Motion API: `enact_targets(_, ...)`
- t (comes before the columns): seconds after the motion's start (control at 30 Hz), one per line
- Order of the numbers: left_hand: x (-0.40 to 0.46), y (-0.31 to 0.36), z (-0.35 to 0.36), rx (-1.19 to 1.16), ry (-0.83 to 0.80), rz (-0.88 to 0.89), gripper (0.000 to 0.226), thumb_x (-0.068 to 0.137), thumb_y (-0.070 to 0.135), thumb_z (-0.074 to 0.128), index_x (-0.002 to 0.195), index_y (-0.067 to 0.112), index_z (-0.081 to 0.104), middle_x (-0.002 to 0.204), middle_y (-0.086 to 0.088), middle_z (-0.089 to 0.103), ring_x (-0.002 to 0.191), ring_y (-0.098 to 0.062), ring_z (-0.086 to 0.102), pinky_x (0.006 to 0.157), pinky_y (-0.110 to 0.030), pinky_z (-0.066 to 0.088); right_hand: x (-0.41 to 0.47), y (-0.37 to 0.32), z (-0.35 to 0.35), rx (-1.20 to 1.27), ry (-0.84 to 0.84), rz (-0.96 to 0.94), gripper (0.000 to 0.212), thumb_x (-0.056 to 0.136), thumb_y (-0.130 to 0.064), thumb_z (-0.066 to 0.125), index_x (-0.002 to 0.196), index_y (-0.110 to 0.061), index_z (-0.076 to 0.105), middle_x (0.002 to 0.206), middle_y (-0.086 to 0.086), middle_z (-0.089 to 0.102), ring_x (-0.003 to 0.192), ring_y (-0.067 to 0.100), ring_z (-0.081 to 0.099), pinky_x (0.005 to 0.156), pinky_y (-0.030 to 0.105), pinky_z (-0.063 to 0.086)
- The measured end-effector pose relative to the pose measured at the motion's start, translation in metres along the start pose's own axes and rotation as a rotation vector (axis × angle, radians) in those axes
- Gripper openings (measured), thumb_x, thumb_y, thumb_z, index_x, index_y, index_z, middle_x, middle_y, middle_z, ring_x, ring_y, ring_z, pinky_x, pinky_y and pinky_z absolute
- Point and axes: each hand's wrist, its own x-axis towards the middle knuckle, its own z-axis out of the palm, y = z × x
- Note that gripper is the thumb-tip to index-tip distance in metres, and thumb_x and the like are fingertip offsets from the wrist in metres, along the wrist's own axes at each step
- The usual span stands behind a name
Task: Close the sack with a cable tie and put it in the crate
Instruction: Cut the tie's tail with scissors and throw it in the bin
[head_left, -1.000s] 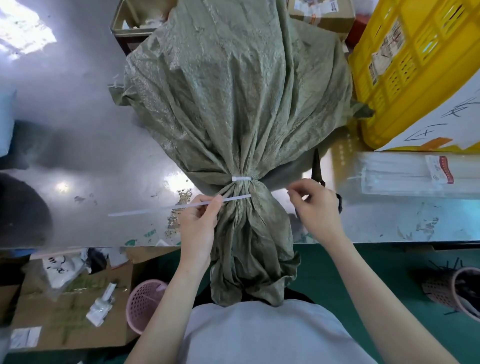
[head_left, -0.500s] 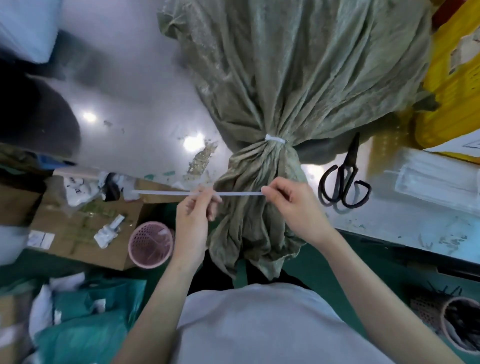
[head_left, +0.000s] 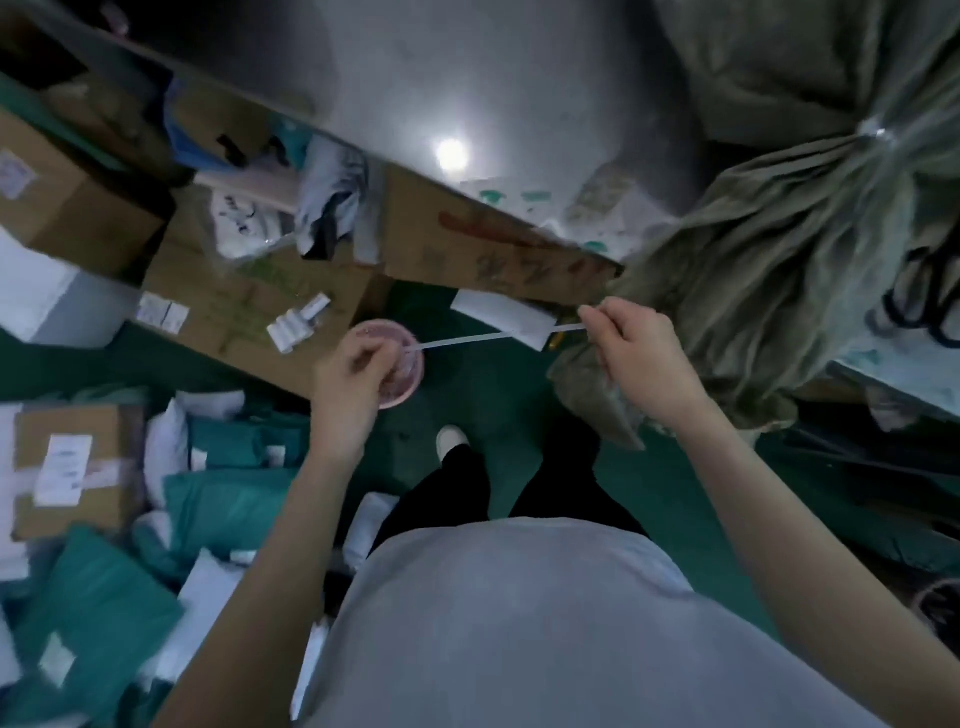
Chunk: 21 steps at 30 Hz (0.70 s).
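Both hands are pinching a white strip (head_left: 498, 336): left hand (head_left: 353, 374) over the pink basket (head_left: 410, 364), right hand (head_left: 641, 358) beside the tied sack (head_left: 779, 249).

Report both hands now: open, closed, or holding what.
Left hand: closed, pinching one end of the white cable-tie strip.
Right hand: closed, pinching the strip's other end, beside the sack.

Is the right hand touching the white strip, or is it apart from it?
Touching. The head view shows the right hand pinching one end of the white strip between thumb and fingertip; the left hand holds the other end.
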Motion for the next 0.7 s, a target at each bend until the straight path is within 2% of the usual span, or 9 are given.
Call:
enact_targets(0.03,0.005,-0.012,-0.015,0.075,-0.053,0.0,0.031,0.09,0.014,0.064,0.069,0.035,0.072,0.075,0.002,0.069,0.07,-0.014,0.063,0.075,-0.034,0.052,0.003,-0.002,0.017,-0.011,-0.009,0.008,0.04,0.099,-0.031,0.047,0.074,-0.001,0.051,0.057,0.007,0.051,0.052,0.018,0.045,0.053,0.035,0.04)
enact_targets(0.1,0.012,-0.035,-0.039,0.201,-0.141,-0.029,0.02,0.09,0.009,0.063,0.077,0.021,0.071,0.072,0.0,0.068,0.065,-0.01,0.063,0.077,-0.037,0.054,0.009,-0.006,0.049,-0.032,-0.024,0.025,0.038,0.099,-0.03,0.047,0.075,-0.001,0.053,0.059,0.007,0.054,0.052,0.017,0.047,0.052,0.03,0.038)
enact_targets(0.2,0.018,-0.062,-0.064,0.335,-0.205,-0.097,0.011,0.093,0.007,0.059,0.09,0.005,0.07,0.067,0.0,0.066,0.061,-0.013,0.061,0.078,-0.034,0.054,0.023,-0.008,0.09,0.007,-0.076,0.058,0.033,0.098,-0.026,0.049,0.073,-0.006,0.053,0.056,0.005,0.055,0.043,0.009,0.048,0.047,0.021,0.038)
enact_targets(0.3,0.021,-0.088,-0.09,0.365,-0.136,-0.171,0.017,0.096,0.011,0.056,0.084,0.008,0.068,0.063,-0.004,0.065,0.058,-0.015,0.059,0.073,-0.028,0.054,0.04,-0.009,0.128,0.06,-0.185,0.129,0.023,0.098,-0.023,0.05,0.086,-0.005,0.057,0.058,0.004,0.058,0.039,0.007,0.049,0.044,0.017,0.04)
enact_targets(0.47,0.035,-0.13,-0.11,0.41,0.015,-0.286,0.026,0.096,0.019,0.055,0.072,0.011,0.062,0.054,-0.002,0.062,0.057,-0.02,0.059,0.07,-0.037,0.053,0.069,-0.002,0.167,0.072,-0.287,0.276,0.016,0.096,-0.014,0.049,0.082,-0.012,0.057,0.062,0.006,0.06,0.048,0.017,0.051,0.047,0.026,0.039)
enact_targets(0.57,0.056,-0.162,-0.11,0.358,0.099,-0.407,0.027,0.094,0.018,0.052,0.069,0.014,0.059,0.056,-0.003,0.062,0.066,-0.03,0.062,0.069,-0.041,0.052,0.089,0.004,0.187,0.061,-0.295,0.33,0.015,0.096,-0.016,0.05,0.082,-0.016,0.056,0.063,0.004,0.061,0.051,0.017,0.053,0.051,0.027,0.041)
enact_targets(0.63,0.074,-0.188,-0.104,0.29,0.145,-0.49,0.023,0.093,0.014,0.05,0.073,0.013,0.061,0.061,-0.007,0.063,0.071,-0.034,0.064,0.065,-0.037,0.051,0.104,0.013,0.201,0.062,-0.289,0.343,0.015,0.095,-0.015,0.05,0.082,-0.015,0.057,0.063,0.004,0.061,0.051,0.017,0.053,0.053,0.028,0.042)
enact_targets(0.7,0.096,-0.211,-0.092,0.227,0.177,-0.555,0.019,0.094,0.01,0.048,0.086,0.004,0.065,0.063,-0.007,0.063,0.063,-0.026,0.061,0.057,-0.029,0.045,0.124,0.023,0.216,0.084,-0.28,0.343,0.015,0.095,-0.014,0.049,0.083,-0.014,0.059,0.065,0.005,0.061,0.052,0.017,0.054,0.054,0.028,0.042)
